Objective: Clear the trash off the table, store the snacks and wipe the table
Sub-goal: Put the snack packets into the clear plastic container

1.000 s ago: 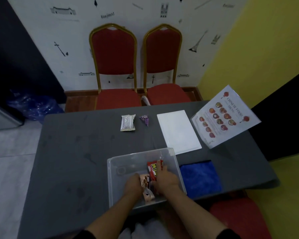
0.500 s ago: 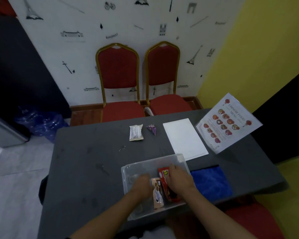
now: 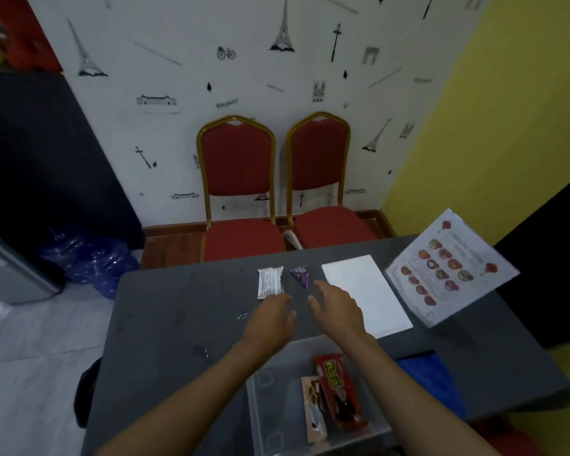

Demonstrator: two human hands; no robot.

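A clear plastic box (image 3: 260,406) stands at the near edge of the grey table (image 3: 178,324). In it lie a red snack packet (image 3: 338,393) and a beige snack packet (image 3: 313,409). Both of my hands are stretched out over the middle of the table, empty. My left hand (image 3: 270,319) is open just short of a white wrapper (image 3: 270,282). My right hand (image 3: 338,307) is open with fingers spread, just short of a small purple wrapper (image 3: 300,275). A blue cloth (image 3: 431,380) lies to the right of the box.
A white board (image 3: 366,294) lies right of my right hand. A laminated menu card (image 3: 448,271) stands at the right. Two red chairs (image 3: 241,192) stand beyond the far table edge. Small wet spots (image 3: 204,352) mark the table to the left.
Both hands have let go of the snack packets, left the box and reached forward across the table toward the two wrappers. The view has tilted up.
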